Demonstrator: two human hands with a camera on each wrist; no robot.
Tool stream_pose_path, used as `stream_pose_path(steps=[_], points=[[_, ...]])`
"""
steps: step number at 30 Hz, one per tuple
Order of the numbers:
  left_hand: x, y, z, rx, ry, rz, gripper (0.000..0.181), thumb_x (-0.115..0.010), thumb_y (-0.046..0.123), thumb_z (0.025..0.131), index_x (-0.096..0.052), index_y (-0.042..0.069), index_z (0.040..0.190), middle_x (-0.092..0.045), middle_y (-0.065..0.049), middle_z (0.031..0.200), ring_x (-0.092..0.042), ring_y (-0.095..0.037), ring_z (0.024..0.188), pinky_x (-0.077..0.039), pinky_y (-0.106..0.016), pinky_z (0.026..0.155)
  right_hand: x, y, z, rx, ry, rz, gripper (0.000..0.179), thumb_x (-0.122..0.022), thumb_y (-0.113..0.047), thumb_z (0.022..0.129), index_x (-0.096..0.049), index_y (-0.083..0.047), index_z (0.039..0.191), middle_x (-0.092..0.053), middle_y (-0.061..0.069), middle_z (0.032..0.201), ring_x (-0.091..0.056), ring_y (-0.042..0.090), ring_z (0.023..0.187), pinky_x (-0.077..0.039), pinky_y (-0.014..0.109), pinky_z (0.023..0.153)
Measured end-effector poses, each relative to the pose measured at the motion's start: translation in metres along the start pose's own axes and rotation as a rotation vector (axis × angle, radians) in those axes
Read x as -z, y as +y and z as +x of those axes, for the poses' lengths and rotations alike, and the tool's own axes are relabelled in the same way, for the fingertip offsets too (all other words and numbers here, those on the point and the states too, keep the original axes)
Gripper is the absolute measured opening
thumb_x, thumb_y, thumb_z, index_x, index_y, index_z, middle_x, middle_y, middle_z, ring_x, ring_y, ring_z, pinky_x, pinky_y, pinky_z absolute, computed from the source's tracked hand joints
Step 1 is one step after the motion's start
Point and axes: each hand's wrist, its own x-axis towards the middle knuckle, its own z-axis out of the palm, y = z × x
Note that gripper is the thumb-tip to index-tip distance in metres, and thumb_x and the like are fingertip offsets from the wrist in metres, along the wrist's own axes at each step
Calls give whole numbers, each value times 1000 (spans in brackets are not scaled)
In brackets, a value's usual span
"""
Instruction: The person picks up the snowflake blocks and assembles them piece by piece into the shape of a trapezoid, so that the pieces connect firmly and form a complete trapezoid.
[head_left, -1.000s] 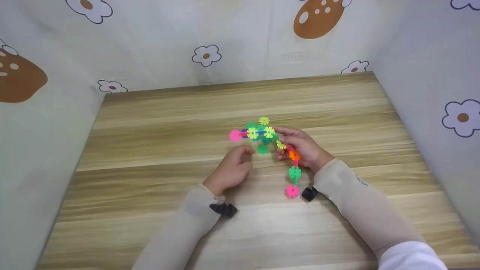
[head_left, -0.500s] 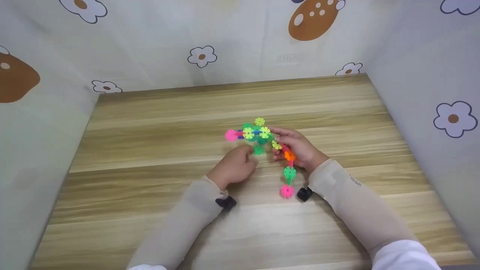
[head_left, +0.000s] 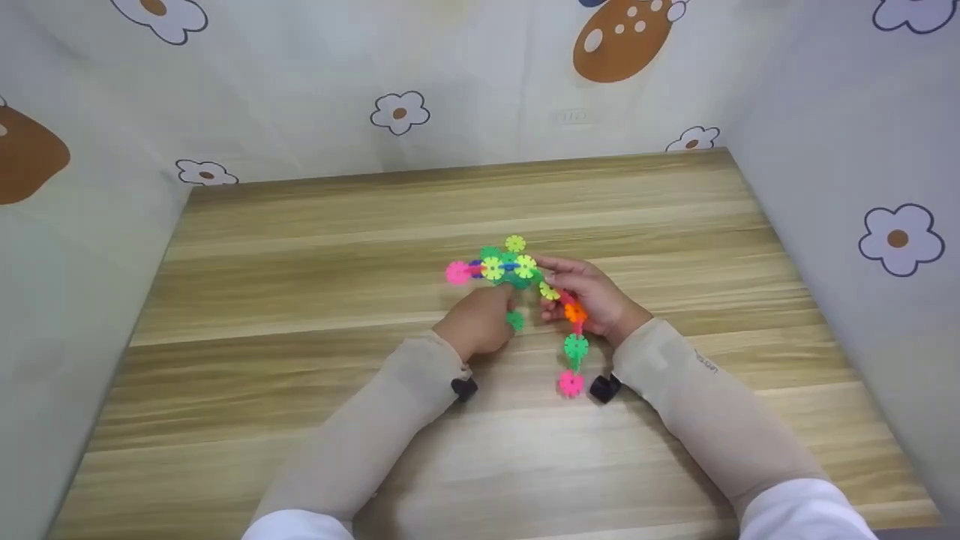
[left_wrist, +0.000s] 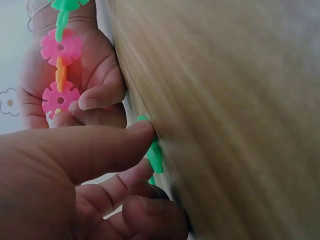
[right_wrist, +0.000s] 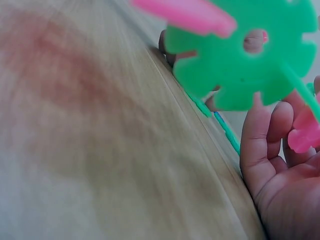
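A figure of interlocking snowflake discs [head_left: 525, 265] in pink, yellow, green, blue and orange lies in front of both hands in the head view. My right hand [head_left: 592, 298] holds it from the right, thumb and fingers around the chain near a yellow disc [head_left: 550, 290]. From there the chain bends toward me, ending in a pink disc [head_left: 571, 383]. My left hand [head_left: 474, 321] is at the figure's near side and pinches a green snowflake disc [head_left: 515, 320], low over the table. In the left wrist view its thumb lies over the green disc [left_wrist: 156, 156]; part of the grip is hidden.
The wood-grain table [head_left: 300, 247] runs under both forearms. Walls with flower prints [head_left: 400, 113] rise behind and at the sides. A black wrist device [head_left: 464, 388] sits under the left sleeve, and another black device [head_left: 604, 388] is at the right wrist, near the pink end disc.
My left hand has moved right and in under the figure. The green disc on the near side has shifted toward me. The right hand keeps its hold; the whole view drifts slightly.
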Motion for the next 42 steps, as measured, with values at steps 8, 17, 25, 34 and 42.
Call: stream_pose_path(steps=[8,17,25,34,42], points=[[3,-3,-9,-31,-4,36,7,-64,11,100,-57,11,102,-53,-5,88,-53,-23,80,-47,-37,71,2,-1,0,0,26,-21,49,-48,-6,106,-51,-5,155,-64,4,77,-61,15,64,-64,34,71],[23,-31,-40,-70,44,-107,12,-61,9,99,-52,12,92,-49,-3,82,-50,-21,76,-42,-34,67,1,-1,3,1,15,-42,51,-49,-8,106,-49,-5,156,-66,4,79,-63,14,66,-64,33,71],[41,-46,-54,-65,253,-373,10,-54,3,86,-52,9,93,-46,-4,82,-48,-21,75,-39,-33,64,1,-1,1,-3,14,-37,52,-48,-6,105,-47,-4,157,-66,4,77,-63,15,66,-64,35,72],[30,-47,-47,-50,481,-608,9,-57,5,91,-49,10,88,-52,-5,75,-47,-14,57,-38,-27,52,1,-1,-1,16,10,-29,49,-48,-4,104,-54,-7,153,-66,3,82,-63,15,66,-64,35,71],[19,-52,-42,-96,658,-817,24,-51,-2,90,-40,12,74,-63,-8,70,-54,-14,50,-36,-23,44,0,1,1,22,-22,-45,50,-48,-5,105,-51,-6,155,-66,4,82,-63,14,67,-64,34,71]])
